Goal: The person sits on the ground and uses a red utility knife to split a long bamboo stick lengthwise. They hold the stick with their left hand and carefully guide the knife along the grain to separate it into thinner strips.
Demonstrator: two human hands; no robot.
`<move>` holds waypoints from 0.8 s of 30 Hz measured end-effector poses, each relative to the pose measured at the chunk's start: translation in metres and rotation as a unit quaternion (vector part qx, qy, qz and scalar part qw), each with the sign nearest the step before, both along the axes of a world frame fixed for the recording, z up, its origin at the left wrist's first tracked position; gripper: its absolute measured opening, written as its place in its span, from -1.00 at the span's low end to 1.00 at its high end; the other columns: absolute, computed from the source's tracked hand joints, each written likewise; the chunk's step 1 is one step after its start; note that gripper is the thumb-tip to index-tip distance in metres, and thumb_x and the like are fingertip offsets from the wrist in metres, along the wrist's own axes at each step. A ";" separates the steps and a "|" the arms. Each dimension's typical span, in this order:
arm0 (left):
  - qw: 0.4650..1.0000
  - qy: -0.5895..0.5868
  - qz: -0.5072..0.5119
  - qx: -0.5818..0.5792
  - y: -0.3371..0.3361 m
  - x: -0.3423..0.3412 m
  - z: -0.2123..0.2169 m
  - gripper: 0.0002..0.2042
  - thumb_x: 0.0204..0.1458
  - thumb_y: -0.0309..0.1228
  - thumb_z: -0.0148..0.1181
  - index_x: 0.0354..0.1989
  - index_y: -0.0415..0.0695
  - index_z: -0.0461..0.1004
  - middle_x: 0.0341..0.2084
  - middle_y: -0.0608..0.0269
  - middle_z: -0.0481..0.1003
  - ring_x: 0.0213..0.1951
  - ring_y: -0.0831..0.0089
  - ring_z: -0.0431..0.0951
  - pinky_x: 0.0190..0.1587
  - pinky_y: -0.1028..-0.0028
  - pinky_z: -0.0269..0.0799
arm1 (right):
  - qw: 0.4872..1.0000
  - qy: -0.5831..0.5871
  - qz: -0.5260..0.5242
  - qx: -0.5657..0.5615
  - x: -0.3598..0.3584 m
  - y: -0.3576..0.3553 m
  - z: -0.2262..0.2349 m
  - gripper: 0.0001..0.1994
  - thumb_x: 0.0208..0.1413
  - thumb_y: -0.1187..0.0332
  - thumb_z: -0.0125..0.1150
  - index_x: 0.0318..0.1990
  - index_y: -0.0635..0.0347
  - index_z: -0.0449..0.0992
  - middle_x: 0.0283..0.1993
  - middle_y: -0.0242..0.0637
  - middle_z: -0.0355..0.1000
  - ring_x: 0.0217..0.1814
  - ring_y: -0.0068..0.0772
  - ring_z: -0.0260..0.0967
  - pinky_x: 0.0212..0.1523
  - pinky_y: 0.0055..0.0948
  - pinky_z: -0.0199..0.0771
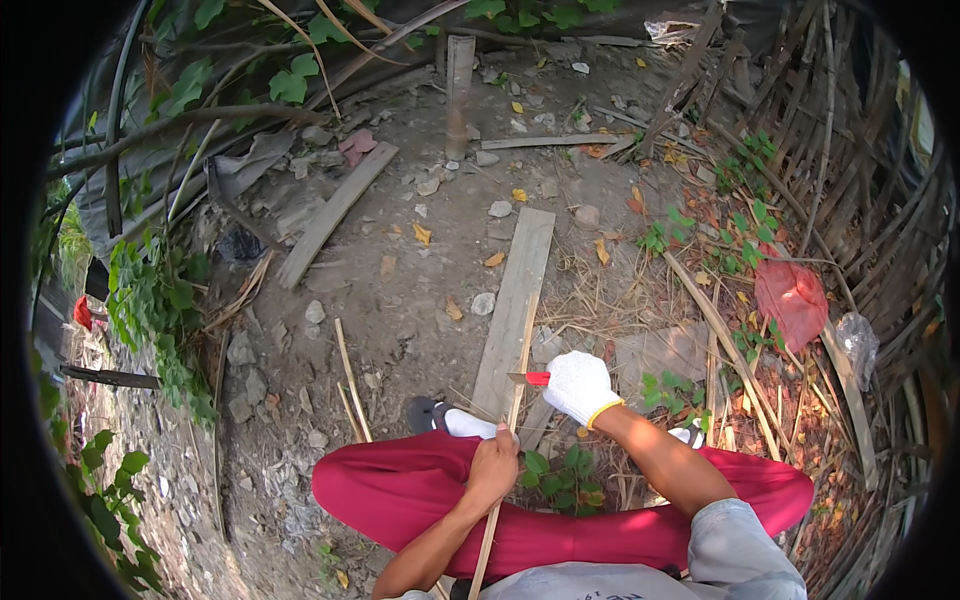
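Overpressing the red-handled knife (533,378) in my white-gloved right hand (581,388) endangers my bare left hand (492,468) clasping a slender tan strip (526,342).

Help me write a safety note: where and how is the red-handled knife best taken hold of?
Probably by its red handle, from the person's right, where the gloved right hand has it. The knife is held crosswise, its blade pointing left at the thin strip, so coming from the right should keep fingers away from the edge.
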State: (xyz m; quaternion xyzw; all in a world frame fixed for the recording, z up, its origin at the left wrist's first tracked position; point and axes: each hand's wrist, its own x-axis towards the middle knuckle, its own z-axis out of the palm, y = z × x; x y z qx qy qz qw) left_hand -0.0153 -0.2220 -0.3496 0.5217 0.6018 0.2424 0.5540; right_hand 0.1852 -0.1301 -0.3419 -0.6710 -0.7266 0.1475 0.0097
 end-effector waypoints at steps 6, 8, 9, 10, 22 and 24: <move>0.988 -0.009 0.022 -0.155 -0.021 -0.005 0.003 -0.41 0.42 0.03 -0.33 -0.60 -0.12 0.28 -0.81 0.35 0.20 -0.77 0.46 0.21 -0.67 0.35 0.11 | 0.993 -0.022 -0.117 -0.003 0.015 0.066 -0.042 -0.76 0.10 0.33 0.13 -0.26 0.22 0.71 -0.25 0.06 0.63 -0.15 0.05 0.65 -0.13 -0.09 0.64; 0.982 -0.017 0.015 -0.185 -0.036 -0.021 0.039 -0.45 0.42 0.03 -0.30 -0.57 -0.08 0.25 -0.82 0.43 0.14 -0.81 0.55 0.13 -0.73 0.44 0.05 | 0.983 -0.031 -0.183 -0.017 0.067 0.093 -0.037 -0.75 0.13 0.31 0.13 -0.23 0.21 0.71 -0.21 0.06 0.63 -0.10 0.03 0.64 -0.10 -0.12 0.64; 0.976 -0.041 0.020 -0.211 -0.039 -0.035 0.054 -0.45 0.42 0.03 -0.29 -0.57 -0.07 0.25 -0.82 0.44 0.13 -0.81 0.56 0.12 -0.73 0.45 0.04 | 0.982 -0.036 -0.180 -0.038 0.081 0.094 -0.029 -0.74 0.14 0.28 0.14 -0.21 0.22 0.71 -0.19 0.06 0.63 -0.08 0.03 0.64 -0.08 -0.13 0.63; 0.967 -0.074 0.024 -0.243 -0.040 -0.044 0.059 -0.45 0.43 0.03 -0.28 -0.58 -0.06 0.24 -0.82 0.44 0.12 -0.82 0.56 0.11 -0.74 0.45 0.04 | 0.980 -0.031 -0.195 -0.036 0.088 0.088 -0.026 -0.73 0.13 0.26 0.16 -0.22 0.23 0.70 -0.17 0.06 0.63 -0.06 0.03 0.63 -0.06 -0.14 0.63; 0.956 -0.150 0.023 -0.250 0.024 -0.022 0.058 -0.43 0.41 0.14 -0.30 -0.55 -0.03 0.23 -0.78 0.47 0.11 -0.78 0.59 0.12 -0.73 0.51 0.01 | 0.972 0.226 -0.065 0.004 0.039 -0.033 0.047 -0.48 0.16 -0.15 0.16 -0.42 0.21 0.61 -0.37 0.10 0.54 -0.20 0.26 0.49 -0.16 0.04 0.49; 0.964 -0.136 0.017 -0.227 0.034 -0.027 0.067 -0.43 0.40 0.14 -0.28 -0.54 -0.04 0.24 -0.78 0.47 0.13 -0.79 0.59 0.11 -0.74 0.50 0.01 | 0.970 0.235 -0.063 -0.002 0.046 -0.040 0.046 -0.48 0.16 -0.15 0.16 -0.41 0.21 0.60 -0.38 0.11 0.53 -0.21 0.27 0.49 -0.17 0.04 0.48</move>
